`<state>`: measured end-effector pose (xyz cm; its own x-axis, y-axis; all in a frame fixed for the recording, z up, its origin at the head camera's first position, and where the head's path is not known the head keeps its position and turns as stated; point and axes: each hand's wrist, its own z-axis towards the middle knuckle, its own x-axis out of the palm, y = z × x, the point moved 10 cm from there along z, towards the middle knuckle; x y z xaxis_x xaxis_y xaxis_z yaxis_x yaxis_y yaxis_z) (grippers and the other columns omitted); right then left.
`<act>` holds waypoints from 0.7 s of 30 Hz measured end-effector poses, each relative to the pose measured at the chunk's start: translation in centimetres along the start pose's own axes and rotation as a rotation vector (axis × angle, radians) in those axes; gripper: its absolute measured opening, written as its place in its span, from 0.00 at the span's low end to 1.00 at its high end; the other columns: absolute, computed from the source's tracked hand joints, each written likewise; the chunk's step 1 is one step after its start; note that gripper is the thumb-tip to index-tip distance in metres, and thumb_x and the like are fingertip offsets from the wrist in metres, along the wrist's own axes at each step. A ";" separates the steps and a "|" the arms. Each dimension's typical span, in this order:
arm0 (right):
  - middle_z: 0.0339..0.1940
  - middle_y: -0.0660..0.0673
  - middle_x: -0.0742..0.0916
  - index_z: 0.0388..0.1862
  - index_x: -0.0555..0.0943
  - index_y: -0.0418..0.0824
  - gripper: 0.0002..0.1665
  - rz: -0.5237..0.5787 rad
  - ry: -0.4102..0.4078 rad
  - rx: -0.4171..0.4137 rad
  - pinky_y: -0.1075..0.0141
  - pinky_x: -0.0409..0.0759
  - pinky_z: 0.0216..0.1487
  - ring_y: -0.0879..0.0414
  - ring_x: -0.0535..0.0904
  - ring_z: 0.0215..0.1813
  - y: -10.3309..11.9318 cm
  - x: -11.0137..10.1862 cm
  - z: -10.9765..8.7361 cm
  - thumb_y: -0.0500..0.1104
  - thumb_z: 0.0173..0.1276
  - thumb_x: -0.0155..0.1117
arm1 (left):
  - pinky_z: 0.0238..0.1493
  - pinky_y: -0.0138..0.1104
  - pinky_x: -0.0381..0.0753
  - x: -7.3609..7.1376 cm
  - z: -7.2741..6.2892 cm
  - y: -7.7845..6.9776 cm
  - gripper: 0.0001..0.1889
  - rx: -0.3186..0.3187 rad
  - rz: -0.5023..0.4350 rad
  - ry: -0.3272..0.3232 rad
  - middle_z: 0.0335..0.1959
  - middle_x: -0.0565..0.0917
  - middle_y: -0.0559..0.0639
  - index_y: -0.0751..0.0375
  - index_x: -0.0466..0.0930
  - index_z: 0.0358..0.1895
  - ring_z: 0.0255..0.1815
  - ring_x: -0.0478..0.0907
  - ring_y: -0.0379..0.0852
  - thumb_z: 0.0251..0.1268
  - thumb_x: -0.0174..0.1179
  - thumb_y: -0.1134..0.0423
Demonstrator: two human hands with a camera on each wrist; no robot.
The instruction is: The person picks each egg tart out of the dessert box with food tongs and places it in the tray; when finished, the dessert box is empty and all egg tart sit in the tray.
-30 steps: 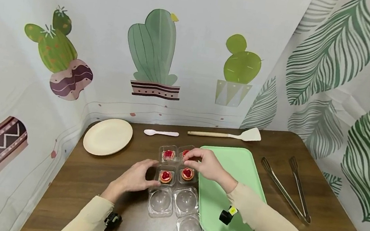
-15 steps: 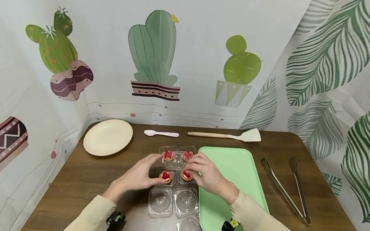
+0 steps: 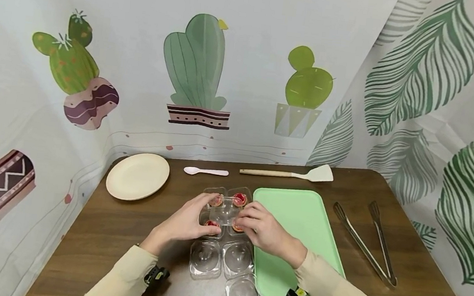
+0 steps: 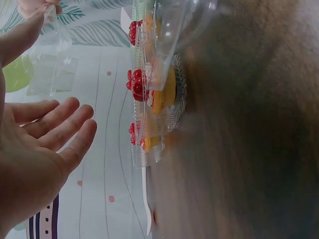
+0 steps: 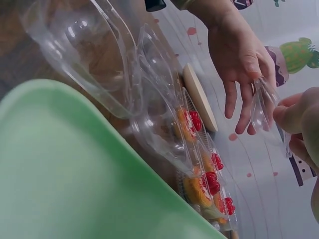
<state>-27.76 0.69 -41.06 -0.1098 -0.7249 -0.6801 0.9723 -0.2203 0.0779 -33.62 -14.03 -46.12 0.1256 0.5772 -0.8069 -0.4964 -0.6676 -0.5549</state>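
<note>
Clear lid (image 3: 225,213) between two hands (image 3: 187,218) (image 3: 265,233), above red-topped tarts (image 3: 239,199), beside a green tray (image 3: 300,215)

Pale wall covering (image 3: 263,3), printed potted cacti (image 3: 201,59), green striped leaves (image 3: 429,68); dark wood-grain table (image 3: 92,239) below.

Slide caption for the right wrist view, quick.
Right grip pinches a clear lid close to the left grip, with red-topped tarts and green tray nearby.

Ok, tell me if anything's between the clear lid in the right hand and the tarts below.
Possibly the left hand: in the head view it partly covers the two left tarts. Nothing else visible stands between the clear lid and the tarts.
</note>
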 end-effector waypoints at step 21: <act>0.72 0.37 0.71 0.75 0.61 0.40 0.62 0.267 0.193 0.724 0.43 0.67 0.69 0.40 0.67 0.71 -5.7 2.7 -2.3 0.60 0.47 0.79 | 0.58 0.48 0.78 -0.5 0.0 -0.8 0.44 0.068 -0.043 -0.021 0.60 0.77 0.53 0.58 0.66 0.68 0.57 0.76 0.46 0.48 0.73 0.45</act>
<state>-33.09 1.48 -45.05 0.2103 -0.7016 -0.6808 0.5781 -0.4724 0.6654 -33.31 -13.79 -45.30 0.1301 0.6150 -0.7777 -0.5480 -0.6091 -0.5733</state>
